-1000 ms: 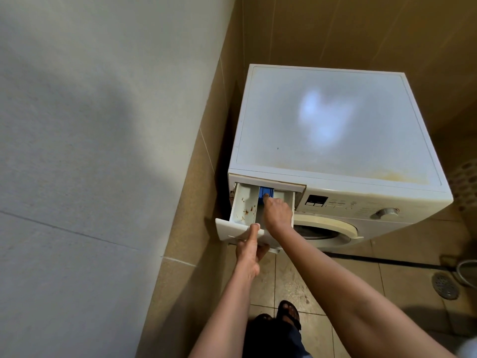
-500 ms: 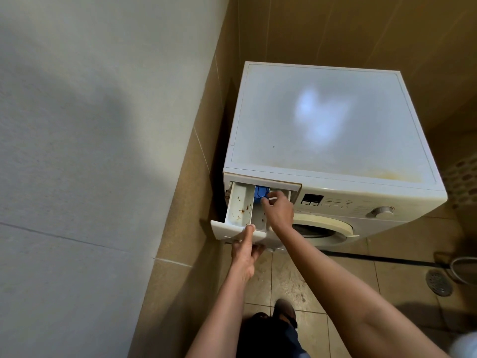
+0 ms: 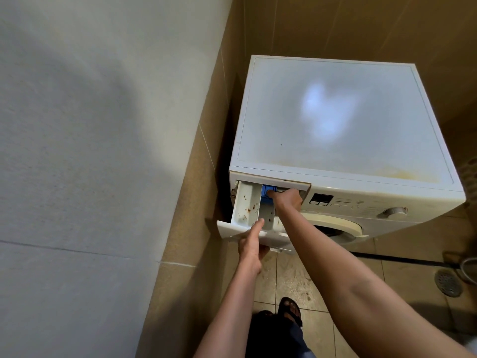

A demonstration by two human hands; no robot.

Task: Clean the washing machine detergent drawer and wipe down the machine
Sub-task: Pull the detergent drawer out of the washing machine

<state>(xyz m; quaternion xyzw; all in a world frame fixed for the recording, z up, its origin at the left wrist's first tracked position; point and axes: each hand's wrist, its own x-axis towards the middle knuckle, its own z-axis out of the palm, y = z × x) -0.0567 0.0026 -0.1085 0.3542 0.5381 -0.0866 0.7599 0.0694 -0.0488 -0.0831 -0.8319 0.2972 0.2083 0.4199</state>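
In the centre of the frame, the white plastic detergent drawer (image 3: 246, 202), flecked with rusty specks, juts out of the white front-loading washing machine (image 3: 335, 120). Our left hand (image 3: 251, 245) grips its front panel with the thumb on top. Our right hand (image 3: 287, 199) touches the blue plastic insert (image 3: 265, 196), but we cannot tell its grip. Beige floor tiles (image 3: 291, 280) lie below.

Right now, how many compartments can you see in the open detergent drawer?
2. A rust-specked compartment at the left of the drawer, and beside it a second compartment with the blue insert at its back, which the right hand touches. The right arm may hide more.
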